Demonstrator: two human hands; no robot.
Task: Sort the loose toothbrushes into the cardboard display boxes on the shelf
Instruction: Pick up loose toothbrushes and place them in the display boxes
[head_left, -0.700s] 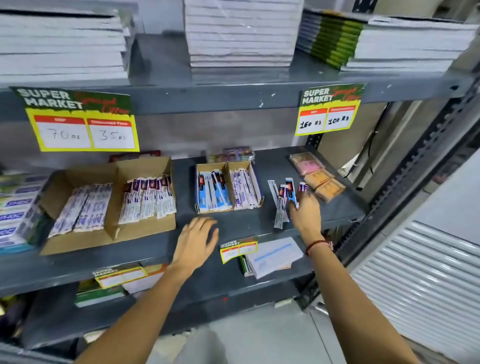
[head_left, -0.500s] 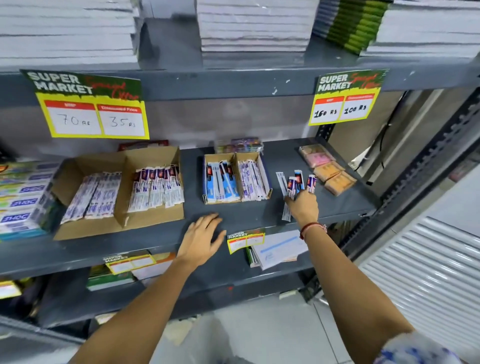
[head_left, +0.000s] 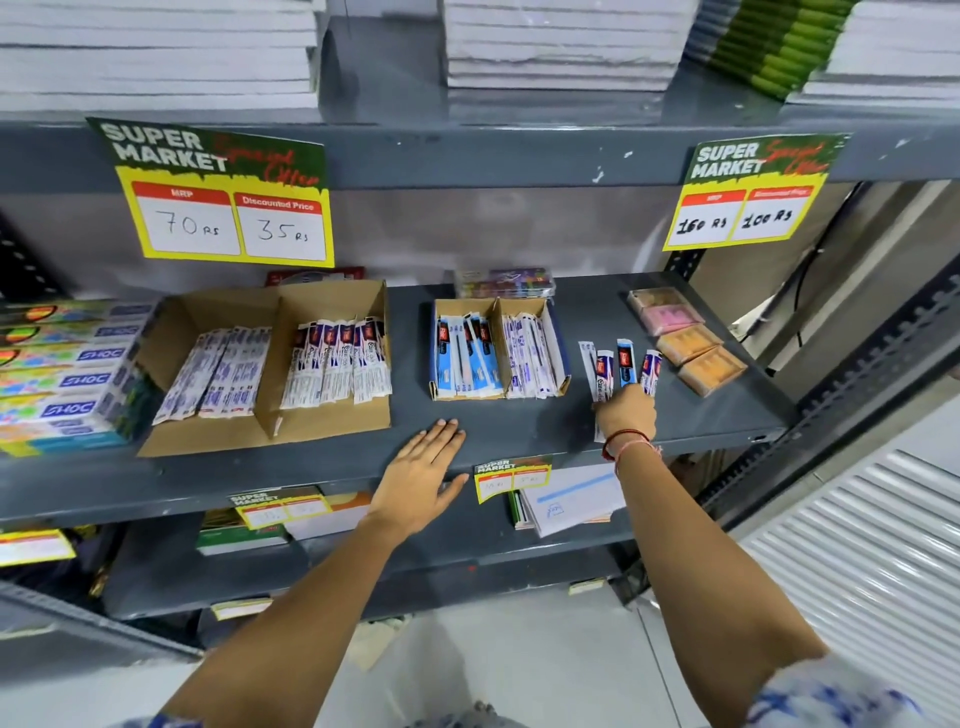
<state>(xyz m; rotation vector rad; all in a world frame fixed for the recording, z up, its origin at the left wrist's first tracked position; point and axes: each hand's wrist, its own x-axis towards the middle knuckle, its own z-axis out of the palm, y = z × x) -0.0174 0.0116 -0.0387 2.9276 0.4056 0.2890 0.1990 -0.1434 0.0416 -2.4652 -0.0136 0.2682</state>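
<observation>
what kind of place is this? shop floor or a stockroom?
Most likely a shop floor. Yellow "Super Market" price tags with handwritten MRP and discounted prices hang off a grey metal shelf; cardboard display boxes hold packaged toothbrushes. The right hand is gathering loose ones.

This is a shop, a supermarket aisle. Grey metal shelves (head_left: 519, 441) carry yellow price tags (head_left: 223, 197) printed "SUPER MARKET" with an MRP and a discounted price written in by hand. Packaged toothbrushes sit in open cardboard boxes (head_left: 332, 415), boxed toothpaste (head_left: 62, 374) is stacked at the left, wrapped soap bars (head_left: 685, 343) lie at the right, and notebooks (head_left: 561, 47) are piled above.
</observation>
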